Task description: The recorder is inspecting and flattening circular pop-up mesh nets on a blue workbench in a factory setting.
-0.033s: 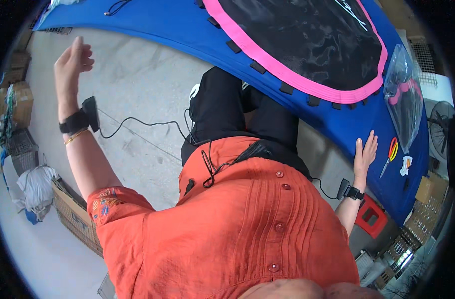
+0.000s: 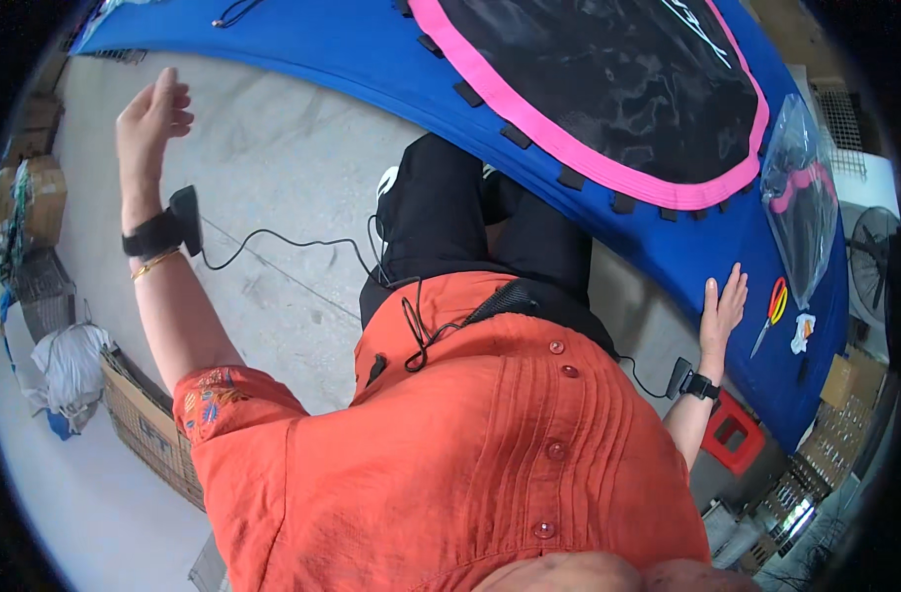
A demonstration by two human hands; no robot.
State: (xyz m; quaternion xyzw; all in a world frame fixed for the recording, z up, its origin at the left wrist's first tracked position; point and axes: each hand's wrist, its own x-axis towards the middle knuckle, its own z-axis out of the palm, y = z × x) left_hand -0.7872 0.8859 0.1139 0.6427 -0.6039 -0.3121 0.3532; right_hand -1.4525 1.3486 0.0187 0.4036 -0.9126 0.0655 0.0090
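Note:
My left hand (image 2: 156,116) is raised over the floor, left of my legs and short of the blue table (image 2: 302,49). Its thumb points up, the fingers are loosely curled and apart, and nothing shows in it. On the blue cloth at the right edge lies my right hand (image 2: 723,306), open with fingers stretched and empty. Just right of it are scissors (image 2: 774,308) with red and yellow handles. Ahead lies a black mesh piece (image 2: 608,89) with a pink border (image 2: 559,143) and black tabs along its edge.
Beyond the scissors lie a clear plastic bag (image 2: 801,237) with a pink-and-black item inside and a small white crumpled scrap (image 2: 803,333). A red stool (image 2: 733,432) stands below the right arm. A fan (image 2: 873,247) is at right; cartons (image 2: 44,202) line the left. Thin cables run from both wrist straps.
My left hand has shifted very slightly to the right. My right hand stays in place on the blue cloth.

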